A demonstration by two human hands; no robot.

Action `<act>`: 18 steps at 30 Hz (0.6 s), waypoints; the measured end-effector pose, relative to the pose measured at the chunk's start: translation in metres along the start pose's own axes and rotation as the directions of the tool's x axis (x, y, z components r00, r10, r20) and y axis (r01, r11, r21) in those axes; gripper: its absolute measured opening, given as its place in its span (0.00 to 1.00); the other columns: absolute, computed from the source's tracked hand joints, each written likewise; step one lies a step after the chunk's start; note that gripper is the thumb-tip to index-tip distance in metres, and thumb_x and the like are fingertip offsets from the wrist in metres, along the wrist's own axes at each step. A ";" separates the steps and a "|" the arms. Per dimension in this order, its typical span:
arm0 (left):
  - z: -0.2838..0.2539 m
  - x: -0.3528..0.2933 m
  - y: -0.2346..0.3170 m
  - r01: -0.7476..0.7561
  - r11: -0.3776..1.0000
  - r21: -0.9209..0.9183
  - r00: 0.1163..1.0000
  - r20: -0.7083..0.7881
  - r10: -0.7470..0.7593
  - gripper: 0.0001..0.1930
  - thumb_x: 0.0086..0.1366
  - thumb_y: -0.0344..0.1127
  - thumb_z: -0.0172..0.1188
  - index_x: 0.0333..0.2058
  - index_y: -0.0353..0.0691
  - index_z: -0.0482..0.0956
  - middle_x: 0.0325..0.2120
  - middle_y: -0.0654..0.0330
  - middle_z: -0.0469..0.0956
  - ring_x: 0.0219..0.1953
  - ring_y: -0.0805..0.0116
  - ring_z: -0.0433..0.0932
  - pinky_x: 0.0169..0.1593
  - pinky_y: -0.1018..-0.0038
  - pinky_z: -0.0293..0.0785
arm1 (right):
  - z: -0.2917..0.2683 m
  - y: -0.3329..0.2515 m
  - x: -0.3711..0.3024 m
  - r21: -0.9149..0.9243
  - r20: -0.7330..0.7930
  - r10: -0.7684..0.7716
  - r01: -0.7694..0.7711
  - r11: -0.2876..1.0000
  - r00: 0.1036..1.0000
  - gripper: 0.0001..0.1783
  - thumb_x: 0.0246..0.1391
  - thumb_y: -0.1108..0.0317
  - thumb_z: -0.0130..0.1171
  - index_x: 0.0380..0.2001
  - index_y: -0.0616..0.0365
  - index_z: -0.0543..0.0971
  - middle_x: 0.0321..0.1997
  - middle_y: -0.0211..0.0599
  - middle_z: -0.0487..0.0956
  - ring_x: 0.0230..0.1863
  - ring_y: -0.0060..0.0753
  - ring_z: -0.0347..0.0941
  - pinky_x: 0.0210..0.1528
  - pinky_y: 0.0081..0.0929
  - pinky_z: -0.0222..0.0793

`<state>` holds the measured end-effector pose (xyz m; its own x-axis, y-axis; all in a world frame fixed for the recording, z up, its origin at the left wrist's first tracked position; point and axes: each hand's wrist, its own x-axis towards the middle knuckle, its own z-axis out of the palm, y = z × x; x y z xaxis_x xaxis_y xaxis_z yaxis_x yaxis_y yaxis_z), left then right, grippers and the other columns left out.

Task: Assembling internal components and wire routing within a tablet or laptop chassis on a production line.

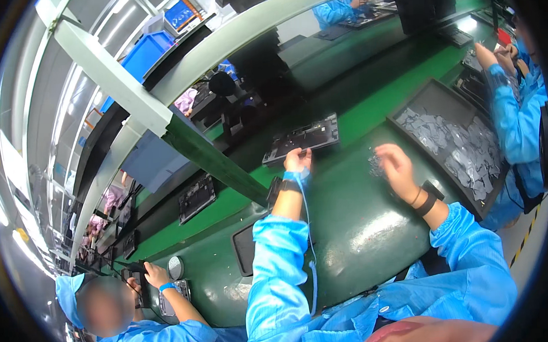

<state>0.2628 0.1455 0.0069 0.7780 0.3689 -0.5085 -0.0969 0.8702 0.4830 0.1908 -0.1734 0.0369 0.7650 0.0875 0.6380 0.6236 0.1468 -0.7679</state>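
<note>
My left hand (298, 160) grips the near edge of a flat dark electronic device casing (303, 140), which has parts showing on its upper face. A blue cord runs from my left wrist down beside the sleeve. Further right, my right hand (397, 171) is over the green bench mat (348, 210), its fingers loosely bent and apart, slightly blurred. Just to the left of its fingers lies a small heap of tiny dark bits (374, 165). I see nothing held in the right hand.
A black tray (475, 207) full of grey cut pieces (460, 143) stands to the right. Another dark casing (197, 199) lies beyond a slanted post (213, 158). A dark shallow tray (243, 250) is beside my left sleeve. Co-workers in blue sit at both sides.
</note>
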 end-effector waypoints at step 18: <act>0.015 -0.199 0.033 -0.132 0.881 0.455 0.828 0.539 -0.154 0.17 0.65 0.31 0.54 0.52 0.33 0.70 0.47 0.48 0.76 0.46 0.55 0.77 0.52 0.65 0.74 | -0.061 0.016 0.021 -0.624 0.143 -0.023 0.108 0.774 0.989 0.07 0.46 0.76 0.56 0.30 0.57 0.81 0.33 0.35 0.80 0.38 0.39 0.74 0.43 0.32 0.70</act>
<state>0.1142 0.0956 0.1343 0.9938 -0.0045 -0.1114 0.0941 0.5695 0.8166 0.2269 -0.2290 0.0343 0.7198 0.2244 0.6568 0.6655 -0.4922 -0.5611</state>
